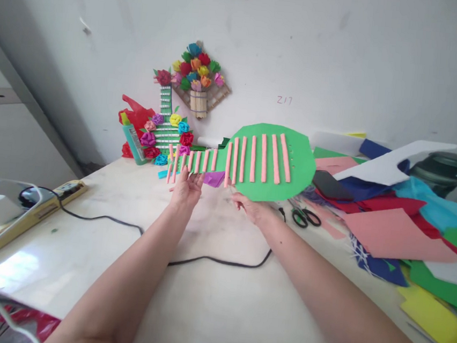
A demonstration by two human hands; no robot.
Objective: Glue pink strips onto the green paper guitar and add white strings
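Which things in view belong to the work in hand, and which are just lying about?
In hand or likely related:
- green paddle-shaped sheet with pink strips; left hand holds it, right hand at its lower edge
- salmon-pink flat sheet, similar colour
- black-handled scissors, unused

Apparently just lying about:
- black rectangular phone
- yellow power strip

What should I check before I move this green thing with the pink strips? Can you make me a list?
1. Left-hand grip on the green shape: ok, it holds the narrow part.
2. Right-hand grip: cannot tell; it is by the wide part's lower edge, but its hold is unclear.
3. Pink strips inside the green edges: not ok, some ends poke out near the narrow end.
4. Strips stuck firmly: cannot tell.
5. Scissors out of the hands: ok, they lie on the table.
6. Cord out of the way: not ok, a black cord crosses the table near the arms.
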